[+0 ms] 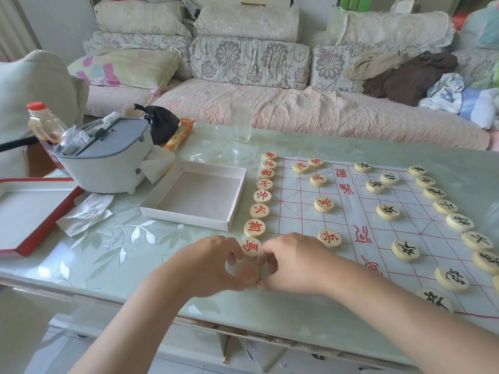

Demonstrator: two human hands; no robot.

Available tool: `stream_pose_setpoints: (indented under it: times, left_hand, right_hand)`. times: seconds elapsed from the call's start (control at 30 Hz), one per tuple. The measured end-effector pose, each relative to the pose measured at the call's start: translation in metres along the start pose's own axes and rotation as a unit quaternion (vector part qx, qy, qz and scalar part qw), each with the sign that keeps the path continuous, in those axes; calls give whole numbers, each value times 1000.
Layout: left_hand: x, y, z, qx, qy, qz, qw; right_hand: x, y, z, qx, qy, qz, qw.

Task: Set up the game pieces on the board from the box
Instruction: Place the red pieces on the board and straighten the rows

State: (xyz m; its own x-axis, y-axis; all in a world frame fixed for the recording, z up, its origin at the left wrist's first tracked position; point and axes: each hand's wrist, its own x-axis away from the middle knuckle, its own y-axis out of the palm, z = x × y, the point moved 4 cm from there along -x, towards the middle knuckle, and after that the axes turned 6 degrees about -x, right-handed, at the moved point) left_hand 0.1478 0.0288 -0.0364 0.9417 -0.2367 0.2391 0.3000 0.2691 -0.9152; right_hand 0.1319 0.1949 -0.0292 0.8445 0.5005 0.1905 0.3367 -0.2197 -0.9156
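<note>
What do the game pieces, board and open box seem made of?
Game pieces: pale, matte discs, likely wood, with carved painted characters. Board: thin whitish sheet, paper or plastic film; it lies slightly wrinkled. Box: white cardboard, judging by thin folded walls.
</note>
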Motion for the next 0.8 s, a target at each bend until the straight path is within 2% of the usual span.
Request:
stream_pose_setpoints:
  times: [0.2, 0.37, 0.47, 0.6, 0.7, 0.8]
  left_hand:
    - [-1, 0, -1, 4, -7, -4, 1000]
    - [-1, -2, 0, -2, -13, -9, 1000]
    - [-3, -19, 4, -4, -17, 33, 999]
    - [-29, -42, 12, -14, -14, 118, 993]
    - [-56, -47, 20, -41, -22, 150, 988]
    - [-74, -42, 23, -60, -38, 151, 986]
  right_hand:
    - [-1, 4, -6, -5, -6, 15, 1000]
    - [-1, -5, 2, -11, 16, -10, 1000]
    - [-10, -30, 17, -56, 33, 31, 997]
    - [-35, -51, 37, -55, 45, 96, 993]
    - [-56, -49, 50, -46, 36, 102, 993]
    - [-72, -43, 54, -22, -10, 83, 996]
